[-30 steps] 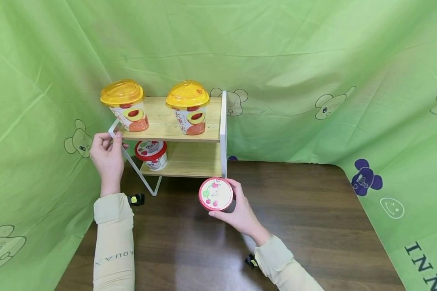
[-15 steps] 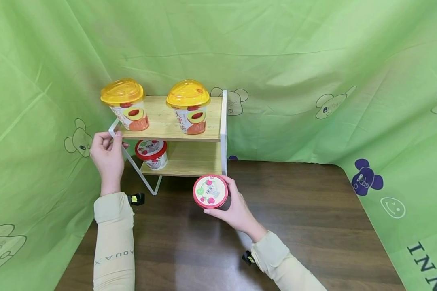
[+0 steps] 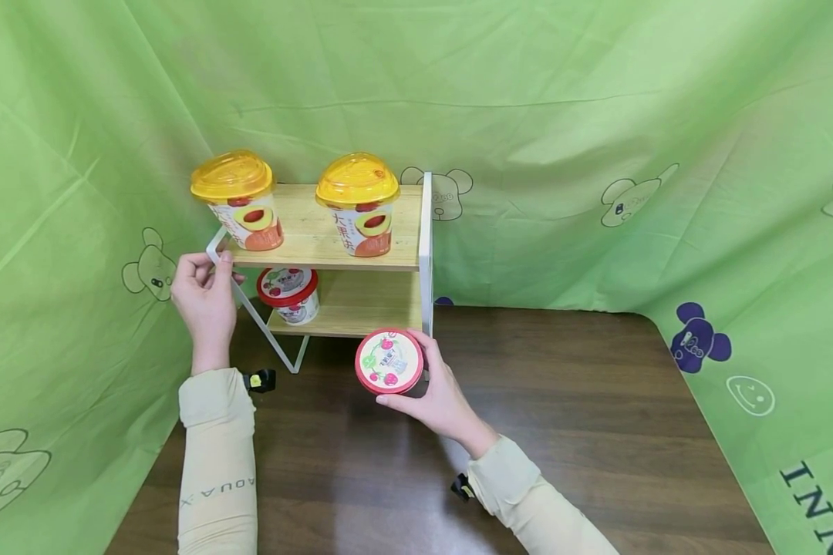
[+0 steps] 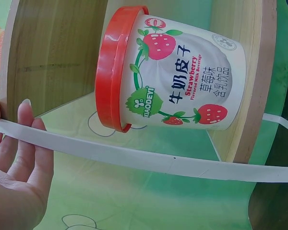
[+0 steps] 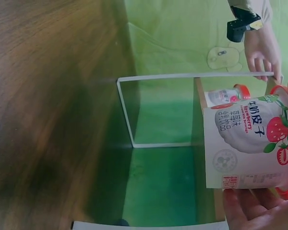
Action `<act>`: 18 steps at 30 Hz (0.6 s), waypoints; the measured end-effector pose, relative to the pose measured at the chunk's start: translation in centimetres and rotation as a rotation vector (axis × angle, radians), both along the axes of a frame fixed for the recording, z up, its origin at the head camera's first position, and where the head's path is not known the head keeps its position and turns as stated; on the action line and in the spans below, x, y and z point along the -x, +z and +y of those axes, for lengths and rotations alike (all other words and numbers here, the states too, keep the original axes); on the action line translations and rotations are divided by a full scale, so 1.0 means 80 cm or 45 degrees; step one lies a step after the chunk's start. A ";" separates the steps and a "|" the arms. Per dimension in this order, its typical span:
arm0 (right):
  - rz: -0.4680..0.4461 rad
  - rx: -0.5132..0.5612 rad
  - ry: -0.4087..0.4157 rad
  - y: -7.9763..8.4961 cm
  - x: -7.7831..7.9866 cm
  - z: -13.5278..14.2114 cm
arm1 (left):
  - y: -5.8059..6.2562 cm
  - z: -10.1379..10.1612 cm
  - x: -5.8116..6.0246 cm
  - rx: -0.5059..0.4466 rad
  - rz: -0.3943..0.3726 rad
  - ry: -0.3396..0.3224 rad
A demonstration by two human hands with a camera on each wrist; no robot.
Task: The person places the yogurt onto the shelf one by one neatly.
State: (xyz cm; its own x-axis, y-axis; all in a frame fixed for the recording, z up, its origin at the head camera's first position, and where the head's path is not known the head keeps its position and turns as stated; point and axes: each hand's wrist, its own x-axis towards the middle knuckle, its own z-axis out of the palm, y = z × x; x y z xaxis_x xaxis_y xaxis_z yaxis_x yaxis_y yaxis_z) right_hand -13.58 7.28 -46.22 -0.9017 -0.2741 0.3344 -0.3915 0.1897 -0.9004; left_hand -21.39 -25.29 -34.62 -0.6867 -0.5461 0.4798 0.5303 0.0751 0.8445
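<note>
My right hand (image 3: 440,397) grips a strawberry milk cup (image 3: 389,361) with a red-rimmed lid, fingers and thumb round its sides, in front of the shelf's lower board. The left hand (image 3: 207,297) pinches the upper left corner of the two-tier shelf (image 3: 305,254), thumb on the top board and fingers by the white metal frame (image 4: 134,155). A second strawberry cup (image 4: 168,72) stands upright on the lower board at the left. On the top board are two peach cups with yellow domed lids, one at the left (image 3: 250,220) and one right of centre (image 3: 364,223).
The shelf stands on a dark wooden table (image 3: 562,401), its white right side frame (image 3: 426,254) rising near the held cup. Green cloth (image 3: 562,116) with printed bears hangs behind and on both sides.
My right hand has carried the strawberry cup left and slightly up, nearer the lower board. The left hand and the cups on the shelf have stayed in place.
</note>
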 end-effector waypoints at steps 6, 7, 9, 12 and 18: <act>-0.021 0.013 -0.002 0.006 0.002 -0.007 | -0.001 -0.001 0.000 -0.003 0.002 -0.004; -0.016 0.016 0.003 0.008 0.003 -0.008 | -0.001 -0.001 0.000 -0.004 0.004 -0.005; -0.003 0.018 0.008 0.009 0.004 -0.010 | -0.001 -0.001 0.000 -0.001 0.004 -0.004; 0.019 0.013 0.008 0.011 0.007 -0.012 | -0.001 0.000 0.000 0.002 0.002 -0.002; 0.036 0.014 0.008 0.016 0.013 -0.016 | 0.000 0.000 -0.001 0.002 -0.007 -0.001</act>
